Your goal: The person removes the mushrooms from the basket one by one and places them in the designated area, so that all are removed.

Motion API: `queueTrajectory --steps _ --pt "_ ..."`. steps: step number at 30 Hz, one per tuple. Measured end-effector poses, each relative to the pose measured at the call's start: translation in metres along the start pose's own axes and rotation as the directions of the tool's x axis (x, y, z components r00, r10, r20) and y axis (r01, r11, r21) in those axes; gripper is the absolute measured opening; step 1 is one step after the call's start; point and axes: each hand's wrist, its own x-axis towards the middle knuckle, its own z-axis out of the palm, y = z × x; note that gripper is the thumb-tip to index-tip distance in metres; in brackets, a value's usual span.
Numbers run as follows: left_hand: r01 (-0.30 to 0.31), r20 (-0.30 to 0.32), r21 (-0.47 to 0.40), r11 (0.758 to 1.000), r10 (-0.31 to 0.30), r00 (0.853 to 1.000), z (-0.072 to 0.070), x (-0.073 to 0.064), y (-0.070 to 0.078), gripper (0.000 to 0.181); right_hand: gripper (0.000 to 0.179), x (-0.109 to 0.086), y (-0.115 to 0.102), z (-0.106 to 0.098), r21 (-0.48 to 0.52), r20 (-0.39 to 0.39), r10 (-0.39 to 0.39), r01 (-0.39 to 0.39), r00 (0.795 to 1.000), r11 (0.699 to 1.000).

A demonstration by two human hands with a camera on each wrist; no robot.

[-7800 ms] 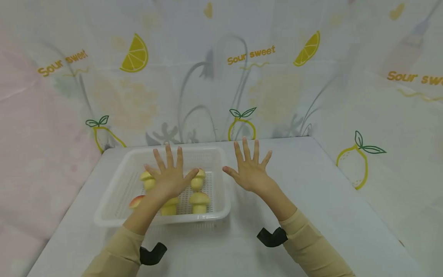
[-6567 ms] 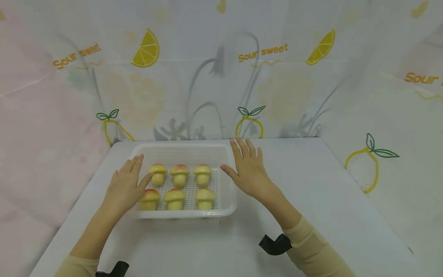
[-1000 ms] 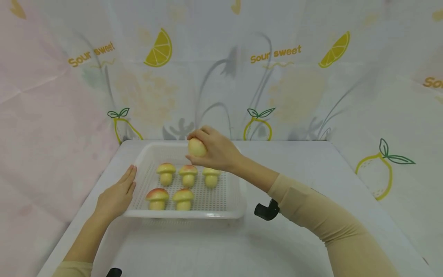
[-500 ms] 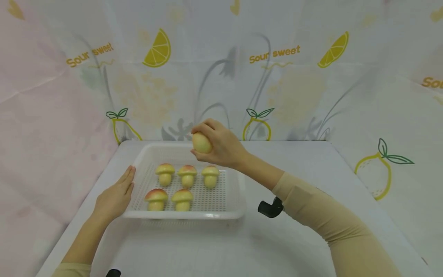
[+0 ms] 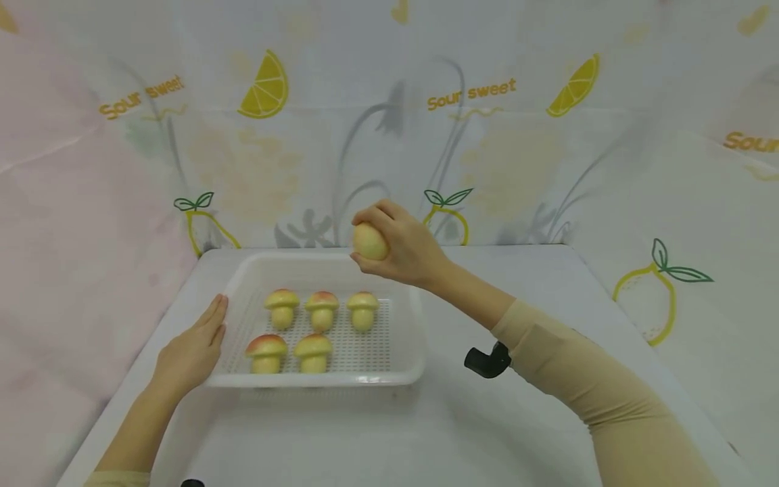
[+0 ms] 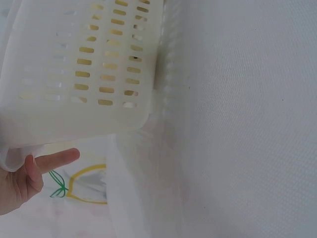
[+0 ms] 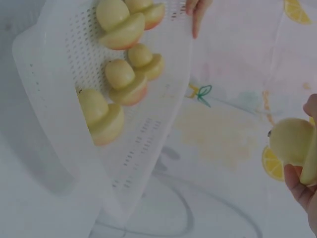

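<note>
In the head view my right hand (image 5: 404,247) grips a pale yellow mushroom (image 5: 370,241), raised above the back of a white plastic basket (image 5: 420,331). Its rounded stem end faces left; the fingers hide most of the cap. The right wrist view shows that mushroom (image 7: 292,141) held between thumb and fingers. At the basket's left rim lies my left hand (image 5: 189,355), its fingers straight and touching the side. Inside the basket stand several like mushrooms with reddish caps, among them a front left mushroom (image 5: 266,353) and a back right mushroom (image 5: 362,311).
The basket stands on a white-covered table (image 5: 487,433). Behind it hangs a printed cloth (image 5: 365,135) with lemon drawings. A black bent piece (image 5: 489,360) sticks out at the right sleeve. The basket's slotted wall (image 6: 99,64) fills much of the left wrist view.
Earlier both hands were empty and the gripped mushroom stood at the basket's front right. Over the last second my right hand has risen and moved right with it. The left hand stays at the rim.
</note>
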Motion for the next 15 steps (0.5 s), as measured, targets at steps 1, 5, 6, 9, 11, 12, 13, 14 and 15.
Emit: queueTrajectory --steps 1,5,6,9,11,12,13,14,15 --pt "0.001 0.000 -0.001 1.000 -0.001 1.000 0.000 0.000 0.000 0.052 0.037 -0.001 0.001 -0.002 0.000 -0.001 0.008 -0.008 1.000 1.000" --pt "0.005 -0.003 -0.002 1.000 -0.005 1.000 0.001 0.001 0.000 0.052 0.038 -0.004 0.006 -0.010 -0.012 -0.009 0.036 -0.036 0.999 0.999" --pt "0.006 -0.004 -0.003 1.000 -0.006 1.000 0.001 0.001 0.000 0.052 0.038 -0.005 0.007 -0.011 -0.023 -0.010 0.041 -0.042 0.999 0.999" --pt "0.002 -0.008 -0.007 1.000 -0.003 1.000 0.001 0.001 0.000 0.052 0.039 -0.009 0.013 -0.016 -0.034 -0.016 0.046 -0.046 0.999 0.998" --pt "0.002 -0.005 -0.009 1.000 -0.002 1.000 0.001 0.001 0.000 0.052 0.039 -0.012 0.017 -0.019 -0.042 -0.024 0.045 -0.046 0.999 0.998" --pt "0.002 -0.002 -0.009 1.000 -0.002 1.000 0.001 0.001 0.000 0.052 0.039 -0.013 0.018 -0.021 -0.044 -0.027 0.045 -0.046 0.999 0.998" --pt "0.004 0.000 -0.008 1.000 -0.004 1.000 0.001 0.001 -0.001 0.052 0.039 -0.015 0.020 -0.023 -0.048 -0.033 0.046 -0.047 0.998 0.998" --pt "0.006 0.002 -0.006 1.000 -0.006 1.000 0.001 0.001 -0.001 0.053 0.039 -0.016 0.022 -0.024 -0.058 -0.040 0.046 -0.049 0.998 0.997" --pt "0.008 0.003 -0.005 1.000 -0.008 1.000 0.001 0.001 -0.002 0.053 0.039 -0.017 0.024 -0.026 -0.069 -0.045 0.049 -0.052 0.998 0.996"
